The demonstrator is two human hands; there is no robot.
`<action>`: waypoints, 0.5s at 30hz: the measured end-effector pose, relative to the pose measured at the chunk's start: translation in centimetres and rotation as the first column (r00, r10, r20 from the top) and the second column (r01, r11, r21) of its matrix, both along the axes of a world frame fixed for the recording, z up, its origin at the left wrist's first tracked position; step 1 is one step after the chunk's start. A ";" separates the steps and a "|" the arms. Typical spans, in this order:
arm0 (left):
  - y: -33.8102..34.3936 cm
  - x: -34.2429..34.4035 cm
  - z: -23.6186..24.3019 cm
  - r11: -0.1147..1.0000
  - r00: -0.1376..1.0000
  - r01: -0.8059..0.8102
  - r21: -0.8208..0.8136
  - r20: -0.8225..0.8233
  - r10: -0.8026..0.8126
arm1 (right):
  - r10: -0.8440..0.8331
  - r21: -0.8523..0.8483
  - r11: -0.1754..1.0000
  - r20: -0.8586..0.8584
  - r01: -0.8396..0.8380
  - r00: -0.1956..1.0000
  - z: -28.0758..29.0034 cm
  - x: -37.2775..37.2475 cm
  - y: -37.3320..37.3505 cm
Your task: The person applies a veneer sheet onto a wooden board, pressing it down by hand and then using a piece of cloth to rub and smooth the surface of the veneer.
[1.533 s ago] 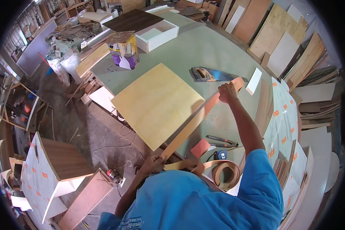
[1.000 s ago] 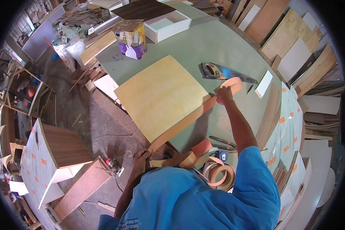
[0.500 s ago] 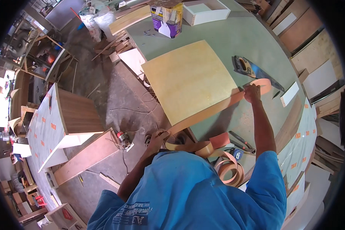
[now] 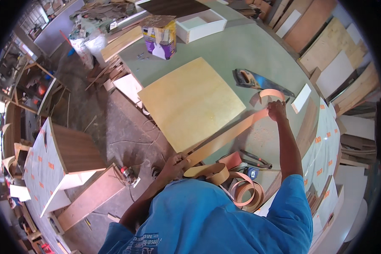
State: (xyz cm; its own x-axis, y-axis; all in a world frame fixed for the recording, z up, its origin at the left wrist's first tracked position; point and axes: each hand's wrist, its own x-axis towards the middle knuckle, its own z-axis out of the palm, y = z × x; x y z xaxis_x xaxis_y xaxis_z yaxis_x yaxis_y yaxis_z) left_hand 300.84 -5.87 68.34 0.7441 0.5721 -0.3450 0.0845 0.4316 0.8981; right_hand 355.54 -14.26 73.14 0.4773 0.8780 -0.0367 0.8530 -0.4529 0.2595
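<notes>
A long tan strip of edge banding (image 4: 230, 137) is stretched between my two hands along the near side of a square, pale yellow board (image 4: 192, 103). My left hand (image 4: 175, 165) is closed on the strip's left end by the board's near corner. Farther right, my right hand (image 4: 277, 111) pinches the strip, and its free end (image 4: 271, 94) curls up beyond my fingers. A gap shows between the strip and the board's right part. The rest of the banding (image 4: 216, 172) loops in front of me, close to a coil (image 4: 247, 194).
The board lies on a green-topped table (image 4: 216, 46). A handsaw (image 4: 258, 81) and a white block (image 4: 301, 98) lie at its right. Pliers (image 4: 256, 158) and a blue tape measure (image 4: 252, 172) sit near me. A purple-and-yellow box (image 4: 160, 38) stands at the back.
The strip has come away from the board's near edge toward me, most at the right end. My right hand has drawn back from the board's corner with it. My view has shifted.
</notes>
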 end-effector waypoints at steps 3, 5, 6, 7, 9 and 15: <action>0.2 1.8 1.0 0.992 0.992 0.121 -0.045 0.030 -0.119 | -0.111 0.074 0.991 -0.015 0.112 0.994 0.7 1.3 -4.2; 0.1 3.1 1.6 0.977 0.977 0.212 -0.030 0.015 -0.212 | -0.222 -0.118 0.965 0.094 0.232 0.971 1.0 1.8 -7.3; 0.1 3.7 2.0 0.960 0.960 0.280 -0.028 -0.011 -0.280 | -0.237 -0.105 0.963 0.099 0.247 0.966 1.2 1.5 -8.5; 0.1 4.0 2.4 0.957 0.957 0.289 -0.016 -0.009 -0.289 | -0.237 0.013 0.971 0.011 0.237 0.971 1.8 0.6 -9.3; 0.0 4.7 3.1 0.912 0.919 0.394 0.110 -0.060 -0.390 | -0.229 0.145 0.960 -0.074 0.238 0.971 3.0 -1.8 -10.3; -1.3 6.9 2.4 0.826 0.859 0.508 0.246 -0.065 -0.508 | 0.268 0.632 0.774 -0.382 0.039 0.884 8.3 -15.8 -8.9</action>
State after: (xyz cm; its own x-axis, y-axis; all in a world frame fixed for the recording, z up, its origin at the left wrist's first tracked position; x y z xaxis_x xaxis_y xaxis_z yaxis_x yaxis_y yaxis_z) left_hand 307.74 -7.17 70.76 0.9538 0.1785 -0.2417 0.2279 0.0941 0.9691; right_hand 339.75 -23.18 81.40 0.4394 0.8284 0.3476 0.8574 -0.2712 -0.4374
